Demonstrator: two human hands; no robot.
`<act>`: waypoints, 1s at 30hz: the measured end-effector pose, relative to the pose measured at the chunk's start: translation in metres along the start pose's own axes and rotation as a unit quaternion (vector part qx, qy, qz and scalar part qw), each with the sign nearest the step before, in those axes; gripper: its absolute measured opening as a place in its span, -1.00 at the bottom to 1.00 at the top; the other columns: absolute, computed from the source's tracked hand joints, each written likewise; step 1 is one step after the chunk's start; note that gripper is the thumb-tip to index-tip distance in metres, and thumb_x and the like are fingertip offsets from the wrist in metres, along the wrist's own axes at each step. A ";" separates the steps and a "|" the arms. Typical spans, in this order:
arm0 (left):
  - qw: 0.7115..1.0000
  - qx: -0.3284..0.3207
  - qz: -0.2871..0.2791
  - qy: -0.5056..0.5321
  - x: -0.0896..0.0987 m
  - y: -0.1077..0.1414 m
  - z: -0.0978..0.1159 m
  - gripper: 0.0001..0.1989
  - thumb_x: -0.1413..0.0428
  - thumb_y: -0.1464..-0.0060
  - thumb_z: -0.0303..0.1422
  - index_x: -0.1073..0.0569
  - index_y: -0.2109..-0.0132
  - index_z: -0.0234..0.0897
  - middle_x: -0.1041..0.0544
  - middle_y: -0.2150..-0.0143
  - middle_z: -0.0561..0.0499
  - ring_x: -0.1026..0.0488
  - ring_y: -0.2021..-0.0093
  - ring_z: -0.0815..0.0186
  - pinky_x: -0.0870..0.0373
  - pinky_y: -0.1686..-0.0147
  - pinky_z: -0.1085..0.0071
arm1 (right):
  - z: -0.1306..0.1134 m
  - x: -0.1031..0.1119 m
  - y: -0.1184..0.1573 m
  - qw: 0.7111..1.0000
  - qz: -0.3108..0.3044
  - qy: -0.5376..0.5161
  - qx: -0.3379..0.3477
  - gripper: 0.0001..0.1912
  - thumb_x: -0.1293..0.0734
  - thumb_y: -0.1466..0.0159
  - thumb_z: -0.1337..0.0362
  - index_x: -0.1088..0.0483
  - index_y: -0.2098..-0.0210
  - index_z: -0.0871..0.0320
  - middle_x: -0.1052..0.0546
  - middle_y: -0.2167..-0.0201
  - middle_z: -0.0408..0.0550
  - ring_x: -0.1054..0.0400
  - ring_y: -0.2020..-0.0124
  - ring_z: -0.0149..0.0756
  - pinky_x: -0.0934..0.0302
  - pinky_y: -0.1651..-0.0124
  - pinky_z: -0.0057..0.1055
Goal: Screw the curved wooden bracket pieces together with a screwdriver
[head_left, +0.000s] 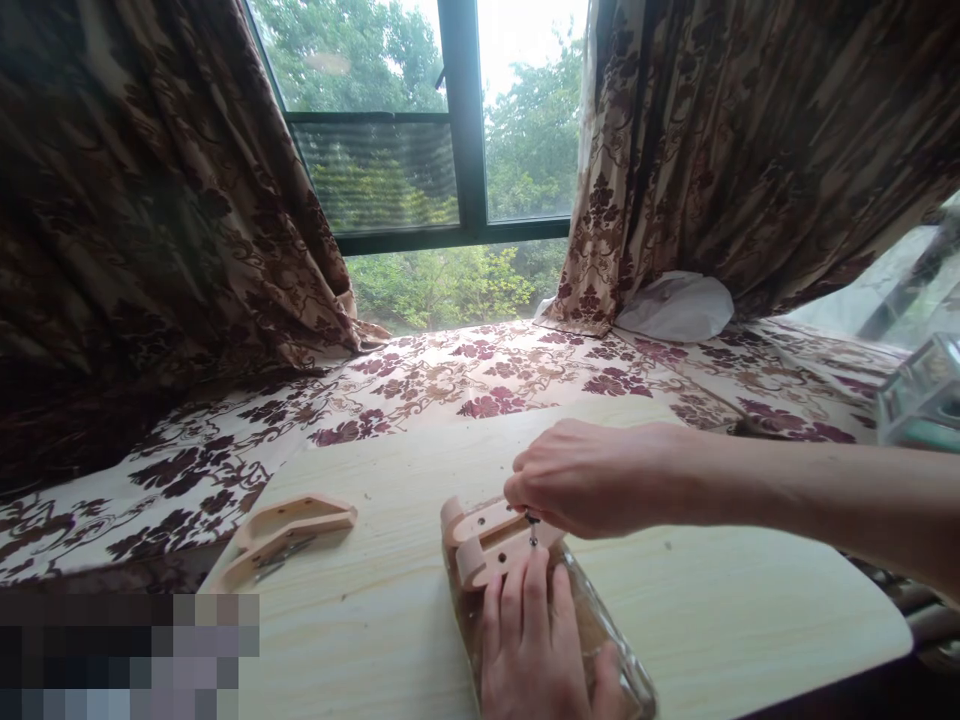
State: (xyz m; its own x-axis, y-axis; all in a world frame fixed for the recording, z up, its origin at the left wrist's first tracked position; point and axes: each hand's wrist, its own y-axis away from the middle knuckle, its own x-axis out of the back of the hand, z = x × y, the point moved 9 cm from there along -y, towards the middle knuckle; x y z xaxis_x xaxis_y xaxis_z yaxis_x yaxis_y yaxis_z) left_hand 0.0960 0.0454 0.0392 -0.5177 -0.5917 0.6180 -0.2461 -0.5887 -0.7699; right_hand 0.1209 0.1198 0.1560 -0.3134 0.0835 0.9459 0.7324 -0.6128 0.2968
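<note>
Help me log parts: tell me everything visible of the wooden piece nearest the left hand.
The wooden piece is pale, with a rounded left end and a dark hole. It lies on a plastic-wrapped block, beside a similar piece. The left hand touches its near side; a metal piece, apparently pinched by the right hand, stands upright on it.

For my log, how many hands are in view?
2: the left hand rests on the wrapped block; the right hand, farther out, pinches a small metal piece above a wooden part. Pixelation lower left may hide more.
</note>
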 end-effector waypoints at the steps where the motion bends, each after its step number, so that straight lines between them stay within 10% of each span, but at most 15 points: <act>1: 1.000 0.001 -0.001 0.003 0.000 0.000 0.000 -0.57 0.01 -0.06 -0.14 -0.45 0.03 -0.31 -0.43 -0.08 -0.09 -0.30 -0.10 0.08 -0.15 -0.11 0.13 | 0.001 -0.001 -0.002 1.000 0.005 -0.005 0.000 -0.78 -0.17 -0.23 0.44 -0.46 0.32 0.25 -0.53 0.43 0.04 -0.26 0.52 -0.37 0.12 0.51 -0.40; 30: 1.000 0.007 0.010 0.012 0.001 0.002 -0.001 -0.57 0.05 -0.12 -0.12 -0.46 0.03 -0.31 -0.43 -0.09 -0.09 -0.31 -0.10 0.05 -0.14 -0.13 0.12 | 0.014 0.000 0.000 0.999 0.037 -0.011 -0.036 -0.83 -0.22 -0.18 0.34 -0.45 0.32 0.19 -0.54 0.43 0.05 -0.24 0.53 -0.29 0.13 0.55 -0.36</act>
State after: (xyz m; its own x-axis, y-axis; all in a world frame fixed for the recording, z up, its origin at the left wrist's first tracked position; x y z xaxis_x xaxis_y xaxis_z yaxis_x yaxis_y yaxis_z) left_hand 0.0941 0.0438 0.0382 -0.5416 -0.5903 0.5985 -0.2242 -0.5848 -0.7796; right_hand 0.1291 0.1304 0.1582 -0.2462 0.0525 0.9678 0.7072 -0.6731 0.2165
